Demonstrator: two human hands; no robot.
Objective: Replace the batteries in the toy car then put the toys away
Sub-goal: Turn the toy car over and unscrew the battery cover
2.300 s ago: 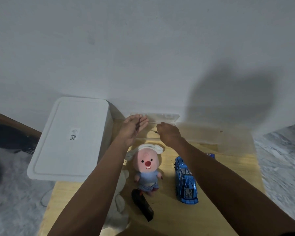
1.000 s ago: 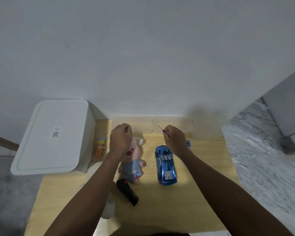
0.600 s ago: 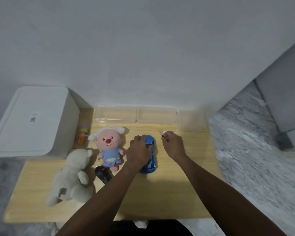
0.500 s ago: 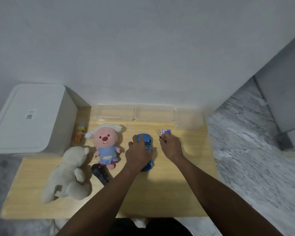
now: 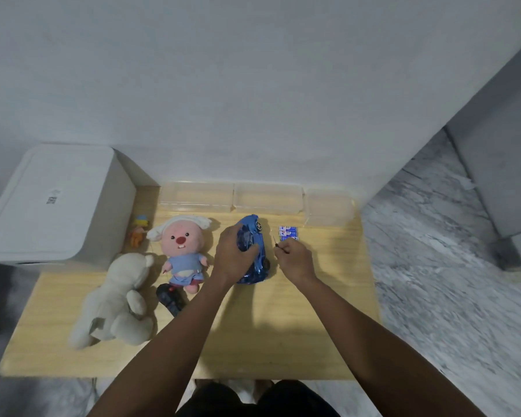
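1. Blue toy car [image 5: 254, 251] sits on the wooden table [image 5: 283, 341], near its middle and toward the far half. Long axis runs roughly near-to-far, far end leaning slightly left. Car is rolled onto its side: one wheel [image 5: 258, 226] faces up near the far end
2. Which end is the front: cannot tell
3. Left hand [image 5: 233, 257] is wrapped over the car's left flank and middle, fingers curled round the body, gripping it
4. Right hand [image 5: 294, 258] is just right of the car, not touching it. Fingers closed, thumb and forefinger pinching a thin dark screwdriver [image 5: 278, 242]; tip points away from the person and slightly left
5. Pack of batteries [image 5: 288, 233], blue and white, lies flat on the table just beyond the right hand, right of the car's far end
6. Three clear plastic containers [image 5: 266, 200] stand in a row along the far edge, against the wall
7. Left of the car: pink plush doll [image 5: 182, 251] on its back, a black remote [image 5: 170, 297] at its feet, a cream plush bear [image 5: 115, 302] further left, a small orange figure [image 5: 139, 233] near the white lidded box [image 5: 54, 203]
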